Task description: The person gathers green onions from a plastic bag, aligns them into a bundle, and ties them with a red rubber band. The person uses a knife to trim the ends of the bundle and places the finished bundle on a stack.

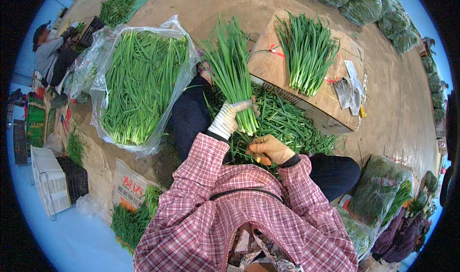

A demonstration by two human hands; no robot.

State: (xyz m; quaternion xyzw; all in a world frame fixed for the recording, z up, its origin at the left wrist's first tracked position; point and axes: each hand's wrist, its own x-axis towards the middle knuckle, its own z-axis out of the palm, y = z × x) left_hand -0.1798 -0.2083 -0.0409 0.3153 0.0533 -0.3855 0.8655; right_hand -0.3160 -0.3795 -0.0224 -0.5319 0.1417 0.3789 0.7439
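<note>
My left hand (230, 119), in a pale knitted glove, is closed around a bunch of garlic chives (230, 71). The pale stem ends point toward me and the green leaves fan away. Just below the stem ends is my right hand (271, 150) in a tan glove, its fingers curled; an orange patch shows at the fingers, and whether they grip anything is unclear. Loose chive leaves (287, 124) are heaped between my legs. Beyond them, another bunch of chives (307, 56) rests on a wooden board (266, 62) atop a crate.
At left, a clear plastic bag (97, 103) is lined with laid-out chives. On the board are red ties (276, 51) and a grey cloth (348, 94). Tied bunches (131, 221) lie lower left, near a white crate (50, 180). A person (54, 53) sits far left; filled bags (363, 6) stand at upper right.
</note>
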